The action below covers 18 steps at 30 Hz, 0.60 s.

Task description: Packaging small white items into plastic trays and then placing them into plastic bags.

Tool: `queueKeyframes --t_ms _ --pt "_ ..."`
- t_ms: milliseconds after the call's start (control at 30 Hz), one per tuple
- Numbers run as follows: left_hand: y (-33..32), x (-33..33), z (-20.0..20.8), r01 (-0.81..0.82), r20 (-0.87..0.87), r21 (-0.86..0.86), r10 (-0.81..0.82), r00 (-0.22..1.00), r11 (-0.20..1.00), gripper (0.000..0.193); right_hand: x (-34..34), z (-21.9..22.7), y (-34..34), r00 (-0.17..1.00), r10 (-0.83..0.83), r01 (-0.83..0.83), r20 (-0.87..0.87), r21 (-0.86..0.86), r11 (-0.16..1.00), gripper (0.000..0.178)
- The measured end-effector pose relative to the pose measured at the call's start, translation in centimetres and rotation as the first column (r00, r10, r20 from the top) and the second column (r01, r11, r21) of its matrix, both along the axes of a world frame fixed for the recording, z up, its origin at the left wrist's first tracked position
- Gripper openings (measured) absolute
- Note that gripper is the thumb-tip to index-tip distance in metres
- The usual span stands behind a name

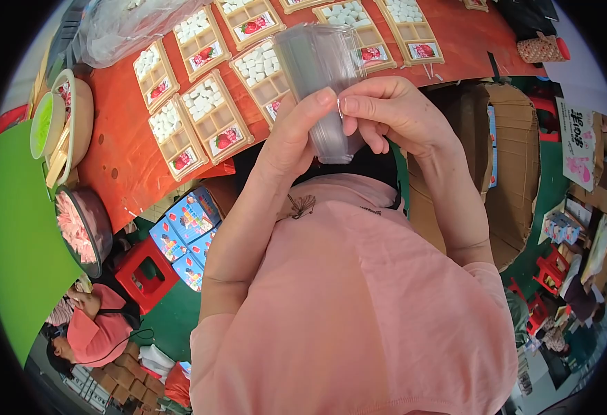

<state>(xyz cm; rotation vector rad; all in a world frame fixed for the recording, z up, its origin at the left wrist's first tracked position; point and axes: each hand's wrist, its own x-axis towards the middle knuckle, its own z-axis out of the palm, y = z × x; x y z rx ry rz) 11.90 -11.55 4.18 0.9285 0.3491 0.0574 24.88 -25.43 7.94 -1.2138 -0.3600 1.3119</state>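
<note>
A stack of thin clear plastic covers (317, 62) is held upright in front of my chest, over the table's near edge. My left hand (295, 128) is closed around the stack's left side, its thumb lying across the front. At the right edge, my right hand (393, 111) pinches the covers between thumb and index finger, the other fingers curled. Whether it has one cover or several is too fine to tell. Just behind the stack lies a beige compartment tray (265, 90), holding white cubes and a strawberry-printed packet; the stack partly hides it.
More such trays (217, 114) lie in rows on the red table (120, 149). Clear plastic bagging (120, 34) is at the far left, with a basin (82, 124) and a tub of pink pieces (78, 228) nearer. A cardboard box (514, 173) stands right; a red stool (144, 273) left.
</note>
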Motion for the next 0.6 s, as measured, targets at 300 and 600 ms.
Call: queueKeyframes --t_ms 300,600 --pt "0.1 0.3 0.3 0.007 0.067 -0.105 0.000 0.998 0.994 0.050 -0.1 -0.3 -0.1 1.000 -0.009 0.009 -0.004 0.026 1.000 0.021" --pt "-0.7 0.8 2.5 -0.088 0.045 -0.090 0.092 0.995 0.992 0.055 -1.4 1.6 -0.3 0.957 -0.125 0.134 0.262 -0.016 0.991 0.006"
